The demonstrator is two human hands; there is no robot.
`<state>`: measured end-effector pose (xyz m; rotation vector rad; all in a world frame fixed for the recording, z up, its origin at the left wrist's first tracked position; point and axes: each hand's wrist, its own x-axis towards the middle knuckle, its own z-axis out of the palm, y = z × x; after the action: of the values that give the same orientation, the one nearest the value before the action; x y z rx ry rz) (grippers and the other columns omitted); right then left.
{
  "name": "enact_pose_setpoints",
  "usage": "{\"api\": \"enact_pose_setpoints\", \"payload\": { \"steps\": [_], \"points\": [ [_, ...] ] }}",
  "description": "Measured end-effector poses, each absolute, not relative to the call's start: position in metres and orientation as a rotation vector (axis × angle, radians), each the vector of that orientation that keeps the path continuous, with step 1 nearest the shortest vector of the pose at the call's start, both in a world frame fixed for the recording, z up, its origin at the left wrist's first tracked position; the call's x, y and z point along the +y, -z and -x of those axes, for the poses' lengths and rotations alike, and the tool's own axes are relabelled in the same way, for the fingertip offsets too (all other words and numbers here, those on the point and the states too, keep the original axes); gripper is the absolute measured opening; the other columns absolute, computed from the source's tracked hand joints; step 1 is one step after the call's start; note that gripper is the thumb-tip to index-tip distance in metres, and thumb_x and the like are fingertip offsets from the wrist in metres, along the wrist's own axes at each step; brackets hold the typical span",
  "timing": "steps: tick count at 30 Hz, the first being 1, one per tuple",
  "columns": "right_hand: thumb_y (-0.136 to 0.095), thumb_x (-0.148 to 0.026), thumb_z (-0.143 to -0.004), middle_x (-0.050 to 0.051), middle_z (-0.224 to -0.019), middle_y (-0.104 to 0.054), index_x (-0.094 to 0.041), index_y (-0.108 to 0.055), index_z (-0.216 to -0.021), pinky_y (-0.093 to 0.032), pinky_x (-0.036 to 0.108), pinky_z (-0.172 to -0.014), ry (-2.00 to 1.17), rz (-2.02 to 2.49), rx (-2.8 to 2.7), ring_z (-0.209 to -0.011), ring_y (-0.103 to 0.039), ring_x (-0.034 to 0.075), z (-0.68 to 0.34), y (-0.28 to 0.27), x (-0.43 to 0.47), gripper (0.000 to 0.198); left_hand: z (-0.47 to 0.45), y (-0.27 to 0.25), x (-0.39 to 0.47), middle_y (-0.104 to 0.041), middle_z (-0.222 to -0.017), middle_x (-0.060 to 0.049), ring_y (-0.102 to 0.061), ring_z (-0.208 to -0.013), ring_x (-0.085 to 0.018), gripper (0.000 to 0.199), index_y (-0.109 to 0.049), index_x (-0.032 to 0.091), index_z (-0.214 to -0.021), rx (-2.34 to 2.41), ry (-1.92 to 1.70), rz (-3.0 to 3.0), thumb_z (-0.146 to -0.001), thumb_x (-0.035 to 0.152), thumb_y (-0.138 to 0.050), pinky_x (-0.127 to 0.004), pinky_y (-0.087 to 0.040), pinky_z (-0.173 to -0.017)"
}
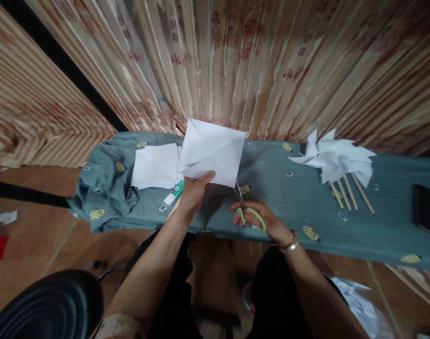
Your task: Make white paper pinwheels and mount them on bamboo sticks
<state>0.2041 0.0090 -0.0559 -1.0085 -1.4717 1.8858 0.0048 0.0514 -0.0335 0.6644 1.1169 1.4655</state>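
Note:
My left hand (197,190) pinches the lower edge of a white square sheet of paper (215,148), thumb on top. Diagonal crease lines run across the sheet, which is raised above the cloth. In my right hand (260,219) is a pair of scissors (252,217) with pale green handles, fingers through the loops. The blades point up at the sheet's lower right corner and touch or overlap it; how far they reach in I cannot tell. Left of the sheet lies a stack of white paper (155,165). A green and white glue tube (174,192) sits beside my left wrist.
White paper pinwheels (337,157) on wooden sticks (349,191) lie on the right of the grey-green cloth (278,188). A dark flat device (426,207) is at the far right. Pleated curtains (229,61) hang behind. A black round stool (49,306) stands at lower left.

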Motion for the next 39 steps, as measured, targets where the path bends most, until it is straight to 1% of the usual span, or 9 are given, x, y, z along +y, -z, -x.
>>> {"api": "enact_pose_setpoints", "payload": {
  "steps": [3,5,9,14,16,20,25,30,39],
  "points": [
    [-0.071,-0.061,-0.073,0.005,-0.080,-0.069,-0.018,-0.069,-0.101,-0.046,0.024,-0.061,-1.899,1.022,-1.480,-0.066,-0.061,0.013,-0.2050,0.0566,0.0089,0.052,-0.0028,0.0353,0.0476,-0.073,-0.080,-0.007,-0.068,-0.074,-0.022,0.025,-0.068,0.012,-0.074,1.117,-1.435,-0.699,-0.058,0.028,-0.081,-0.031,-0.056,-0.059],
    [-0.071,-0.060,-0.074,0.005,-0.079,-0.070,-0.018,-0.070,-0.100,-0.046,0.024,-0.059,-1.897,1.032,-1.496,-0.065,-0.061,0.013,-0.2055,0.0573,0.0091,0.050,-0.0023,0.0368,0.0465,-0.073,-0.078,-0.007,-0.068,-0.071,-0.021,0.026,-0.069,0.012,-0.075,1.128,-1.417,-0.704,-0.058,0.028,-0.081,-0.031,-0.056,-0.059],
    [-0.071,-0.058,-0.074,0.005,-0.078,-0.070,-0.017,-0.071,-0.100,-0.046,0.024,-0.058,-1.880,1.063,-1.512,-0.064,-0.061,0.013,-0.2047,0.0578,0.0091,0.048,-0.0039,0.0392,0.0467,-0.073,-0.079,-0.006,-0.067,-0.069,-0.020,0.028,-0.070,0.012,-0.078,1.139,-1.412,-0.700,-0.057,0.027,-0.081,-0.031,-0.056,-0.059],
    [-0.071,-0.059,-0.074,0.004,-0.076,-0.069,-0.017,-0.071,-0.099,-0.046,0.023,-0.057,-1.879,1.070,-1.506,-0.063,-0.061,0.012,-0.2023,0.0584,0.0105,0.049,-0.0067,0.0404,0.0459,-0.072,-0.077,-0.005,-0.066,-0.066,-0.019,0.025,-0.069,0.012,-0.076,1.117,-1.394,-0.721,-0.059,0.026,-0.079,-0.032,-0.058,-0.059],
    [-0.071,-0.060,-0.074,0.004,-0.075,-0.069,-0.017,-0.071,-0.099,-0.046,0.023,-0.057,-1.875,1.072,-1.508,-0.062,-0.060,0.012,-0.2018,0.0584,0.0114,0.050,-0.0072,0.0399,0.0454,-0.072,-0.078,-0.005,-0.066,-0.066,-0.019,0.027,-0.068,0.013,-0.079,1.126,-1.395,-0.719,-0.059,0.026,-0.079,-0.031,-0.057,-0.059],
    [-0.073,-0.057,-0.073,0.004,-0.075,-0.070,-0.017,-0.072,-0.098,-0.046,0.022,-0.057,-1.877,1.076,-1.501,-0.062,-0.061,0.012,-0.2016,0.0575,0.0126,0.047,-0.0077,0.0388,0.0454,-0.072,-0.078,-0.005,-0.066,-0.067,-0.019,0.037,-0.068,0.014,-0.090,1.145,-1.388,-0.720,-0.057,0.027,-0.080,-0.030,-0.055,-0.058],
    [-0.073,-0.055,-0.074,0.004,-0.074,-0.070,-0.017,-0.072,-0.096,-0.046,0.022,-0.055,-1.866,1.050,-1.499,-0.061,-0.061,0.012,-0.2017,0.0574,0.0130,0.044,-0.0094,0.0388,0.0456,-0.072,-0.078,-0.005,-0.066,-0.068,-0.019,0.039,-0.068,0.013,-0.091,1.152,-1.386,-0.721,-0.056,0.027,-0.080,-0.029,-0.055,-0.056],
    [-0.073,-0.055,-0.074,0.003,-0.074,-0.069,-0.017,-0.071,-0.097,-0.047,0.021,-0.056,-1.865,1.046,-1.496,-0.062,-0.061,0.011,-0.2023,0.0579,0.0124,0.044,-0.0097,0.0394,0.0448,-0.072,-0.080,-0.003,-0.066,-0.067,-0.018,0.050,-0.067,0.014,-0.104,1.149,-1.399,-0.724,-0.057,0.025,-0.079,-0.028,-0.055,-0.055],
    [-0.072,-0.057,-0.074,0.004,-0.077,-0.069,-0.017,-0.071,-0.098,-0.046,0.022,-0.057,-1.885,1.064,-1.487,-0.064,-0.061,0.011,-0.2023,0.0585,0.0127,0.047,-0.0086,0.0415,0.0454,-0.073,-0.082,-0.005,-0.068,-0.071,-0.020,0.047,-0.068,0.014,-0.102,1.151,-1.380,-0.746,-0.058,0.028,-0.079,-0.029,-0.056,-0.058]
  ]
}}
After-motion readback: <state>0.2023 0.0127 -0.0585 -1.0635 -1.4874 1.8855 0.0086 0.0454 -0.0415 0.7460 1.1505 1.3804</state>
